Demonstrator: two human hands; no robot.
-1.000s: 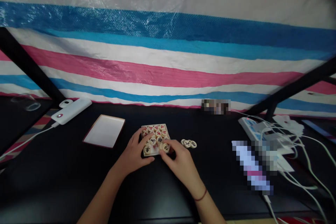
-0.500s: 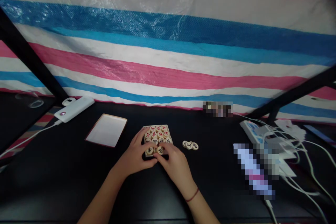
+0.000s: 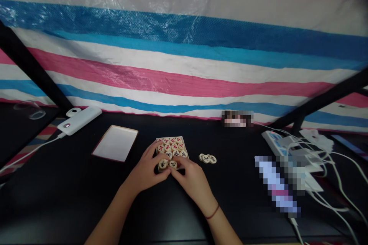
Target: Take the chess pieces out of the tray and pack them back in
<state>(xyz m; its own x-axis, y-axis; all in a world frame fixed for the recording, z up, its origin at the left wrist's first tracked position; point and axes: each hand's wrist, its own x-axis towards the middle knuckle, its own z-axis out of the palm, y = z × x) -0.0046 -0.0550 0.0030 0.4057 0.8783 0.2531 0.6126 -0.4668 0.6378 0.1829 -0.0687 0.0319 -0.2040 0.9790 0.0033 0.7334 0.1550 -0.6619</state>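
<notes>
A shallow box (image 3: 159,169) in the head view holds rows of round xiangqi pieces, red characters on the far rows and black on the near ones. My left hand (image 3: 143,170) curves round the box's left side, fingers along its edge and thumb at the front. My right hand (image 3: 192,176) pinches a black-lettered xiangqi piece (image 3: 173,164) in the nearest row between thumb and fingers. Left of it lies another black-lettered piece (image 3: 162,164). My fingers hide parts of the near rows. Several loose pieces (image 3: 207,158) lie overlapping on the table, right of the box.
An upturned box lid (image 3: 115,143) lies to the left on the black table (image 3: 161,214). Behind it sits a white power bank (image 3: 79,121) with a cable. At right are a blurred phone (image 3: 277,187), a power strip (image 3: 271,141) and tangled cables. A striped sheet (image 3: 184,61) hangs behind.
The pinched piece has shifted slightly left, closer to its neighbour in the nearest row. Both hands stay at the box, and the camera view has moved a little.
</notes>
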